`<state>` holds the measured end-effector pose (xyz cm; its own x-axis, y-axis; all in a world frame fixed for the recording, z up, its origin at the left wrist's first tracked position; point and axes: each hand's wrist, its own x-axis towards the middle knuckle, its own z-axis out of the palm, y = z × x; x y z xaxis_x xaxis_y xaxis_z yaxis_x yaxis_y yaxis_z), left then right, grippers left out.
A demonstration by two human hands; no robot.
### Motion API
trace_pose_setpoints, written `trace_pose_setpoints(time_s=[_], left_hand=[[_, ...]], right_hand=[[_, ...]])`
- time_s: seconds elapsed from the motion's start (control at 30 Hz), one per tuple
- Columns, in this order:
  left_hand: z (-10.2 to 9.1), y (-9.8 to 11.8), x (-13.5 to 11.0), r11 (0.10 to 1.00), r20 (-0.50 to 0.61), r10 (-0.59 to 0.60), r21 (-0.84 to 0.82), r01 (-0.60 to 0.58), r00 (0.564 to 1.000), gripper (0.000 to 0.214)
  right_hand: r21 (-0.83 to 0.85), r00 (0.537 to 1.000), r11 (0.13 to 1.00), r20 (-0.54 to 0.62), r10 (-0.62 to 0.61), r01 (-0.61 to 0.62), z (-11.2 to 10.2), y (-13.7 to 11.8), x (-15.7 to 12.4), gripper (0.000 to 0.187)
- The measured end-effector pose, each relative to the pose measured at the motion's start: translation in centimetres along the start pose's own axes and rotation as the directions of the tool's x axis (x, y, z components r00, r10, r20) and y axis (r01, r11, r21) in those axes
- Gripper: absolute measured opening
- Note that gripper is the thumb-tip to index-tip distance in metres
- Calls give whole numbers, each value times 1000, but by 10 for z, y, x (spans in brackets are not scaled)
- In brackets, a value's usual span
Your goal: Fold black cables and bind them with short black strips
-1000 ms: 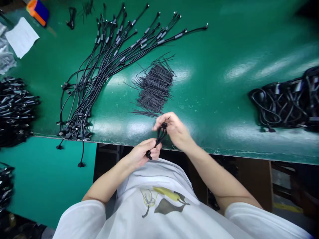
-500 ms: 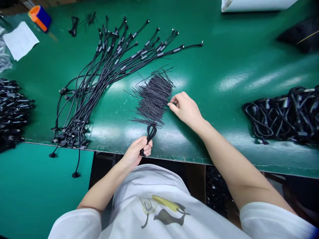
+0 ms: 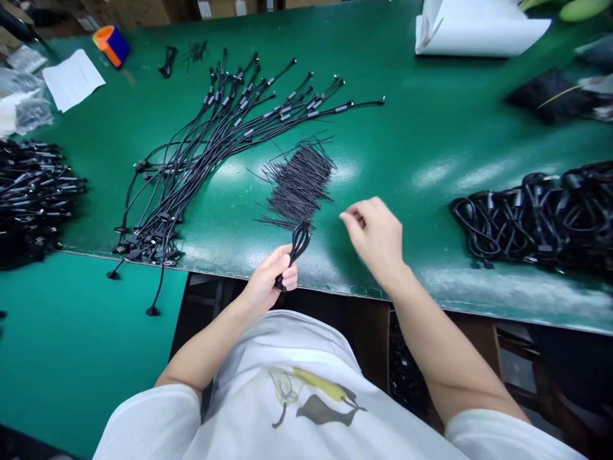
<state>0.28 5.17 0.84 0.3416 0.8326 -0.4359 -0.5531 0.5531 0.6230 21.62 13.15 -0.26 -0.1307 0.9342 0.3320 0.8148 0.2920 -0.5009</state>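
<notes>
My left hand point(image 3: 272, 276) is closed around a folded black cable point(image 3: 301, 240), whose loops stick up past the fingers at the table's front edge. Just beyond those loops lies a heap of thin black twist ties point(image 3: 301, 185). To the right of the heap, my right hand point(image 3: 376, 236) is held in a pinch, clear of the ties. Whatever its fingertips may hold is too small to make out. Left of the ties, several long black cables point(image 3: 205, 150) are spread in a loose bundle, their plugs near the front edge.
Coiled cables point(image 3: 536, 217) are piled at the right, and more cables point(image 3: 36, 198) at the far left. Toward the back are a paper sheet point(image 3: 74, 80), an orange and blue tape roll point(image 3: 112, 46), a white package point(image 3: 483, 32) and a black bag point(image 3: 550, 96).
My right hand has drawn away from the edge of the twist tie heap, rightward and toward me. The left hand keeps its hold on the folded cable. The camera view has shifted slightly.
</notes>
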Motion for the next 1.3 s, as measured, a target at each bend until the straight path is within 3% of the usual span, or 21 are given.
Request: trace_pose_setpoints(time_s=[0.1, 0.17, 0.23, 0.27, 0.37, 0.43, 0.5, 0.67, 0.77, 0.97, 1.1, 1.17, 1.23, 1.3], left_hand=[[4, -8, 1, 989, 8, 81, 121, -81, 997, 49], [3, -15, 2, 935, 11, 174, 311, -169, 985, 45], [0, -19, 1, 814, 14, 269, 531, -235, 963, 39], [-2, -21, 0, 740, 17, 304, 625, -247, 952, 37], [-6, -19, -7, 560, 65, 328, 790, -250, 942, 31], [-8, -16, -13, 507, 104, 291, 826, -246, 951, 29], [-10, -13, -19, 535, 124, 225, 813, -229, 967, 30], [-14, -15, -25, 786, 81, 75, 608, -109, 994, 28], [-14, -15, -25, 881, 39, -33, 473, 11, 999, 30], [-15, -10, -28, 913, 55, -186, 378, 152, 981, 38], [-16, -15, -31, 921, 19, -222, 332, 203, 975, 27], [-15, -18, -32, 926, -12, -211, 317, 204, 977, 20], [-14, -21, -32, 932, -47, -176, 313, 182, 983, 13], [-12, -23, -31, 942, -84, -130, 302, 150, 988, 9]], right_hand=[[140, 963, 965, 126, -238, 221, -8, -33, -44, 17], [45, 924, 933, 129, -360, 358, -11, -49, -64, 19], [-127, 859, 849, 83, -506, 512, -13, -58, -72, 21], [-177, 795, 777, 79, -601, 605, -14, -60, -71, 22], [-182, 542, 517, 141, -828, 837, -18, -65, -59, 26], [-189, 443, 410, 189, -876, 892, -21, -69, -52, 26], [-207, 411, 370, 218, -885, 906, -25, -73, -48, 27], [-233, 312, 248, 295, -903, 940, -33, -82, -53, 21], [-282, 272, 168, 386, -882, 945, -38, -89, -59, 23], [-361, 259, 68, 514, -818, 930, -39, -99, -71, 31], [-319, 144, -43, 539, -830, 947, -31, -96, -70, 33], [-313, 110, -89, 566, -817, 946, -26, -95, -67, 33], [-313, 120, -88, 589, -799, 946, -20, -92, -63, 31], [-287, 175, 0, 584, -793, 958, -14, -87, -58, 28]])
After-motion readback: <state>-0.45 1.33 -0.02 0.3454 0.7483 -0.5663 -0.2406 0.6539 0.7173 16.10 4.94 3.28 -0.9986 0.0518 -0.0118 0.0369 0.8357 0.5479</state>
